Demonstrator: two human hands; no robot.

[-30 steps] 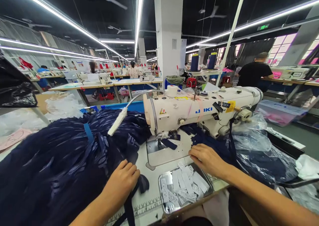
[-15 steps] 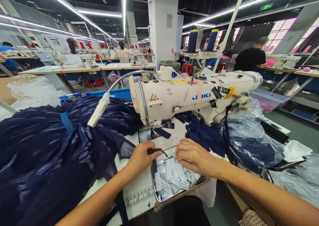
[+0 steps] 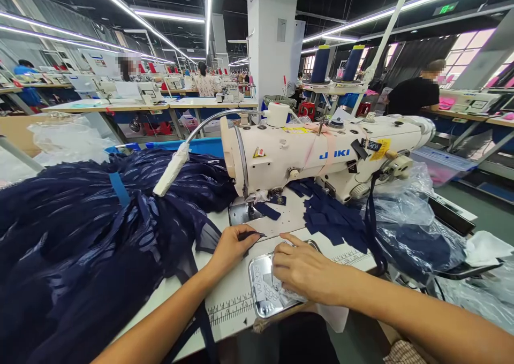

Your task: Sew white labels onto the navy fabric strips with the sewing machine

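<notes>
My left hand (image 3: 236,246) pinches the end of a dark navy fabric strip (image 3: 252,234) between thumb and fingers, in front of the needle area. My right hand (image 3: 299,267) is over a shiny metal tray (image 3: 261,309). Its index finger points forward and the other fingers curl down among the white printed labels (image 3: 267,289); whatever the fingertips hold is hidden. Just beyond both hands stands a white sewing machine (image 3: 281,158), its presser foot (image 3: 251,210) above a metal plate. A large navy garment bundle (image 3: 80,235), tied with a blue band, lies beside my left arm.
Navy fabric pieces (image 3: 331,214) are heaped under the machine arm. A white-wrapped gooseneck lamp (image 3: 172,168) leans over the bundle. Clear plastic bags (image 3: 413,214) lie on the right. A printed ruler (image 3: 228,308) marks the table's front. Other people sit at machines farther back.
My right hand has moved left and lower over the tray, covering more labels. The left hand keeps its pinch on the strip, which has swung up off the tray's edge. The view has shifted slightly.
</notes>
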